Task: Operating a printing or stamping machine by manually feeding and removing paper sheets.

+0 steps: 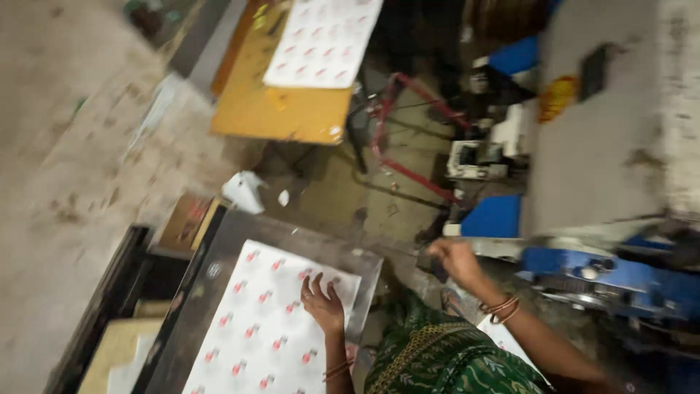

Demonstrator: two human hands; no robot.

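Printed sheet (262,328), lower centre: white with rows of small red-and-dark motifs; second sheet (324,40), top centre, same pattern, on a yellow-orange board (281,113); desk (219,255) dark grey; garment (437,361) green with dark patterning and a gold band; bangles (502,308) reddish-brown; machine (612,273), right, blue and grey; frame (408,131) red

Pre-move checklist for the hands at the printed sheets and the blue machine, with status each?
1. Left hand flat on the printed sheet stack: ok.
2. Stack lying on the dark metal table, inside its edges: ok.
3. Right hand at the blue machine edge: ok.
4. What the right hand's grip closes on: cannot tell, blurred.
5. Bangles free of moving parts: cannot tell.
6. Second sheet stack resting on the yellow table: ok.
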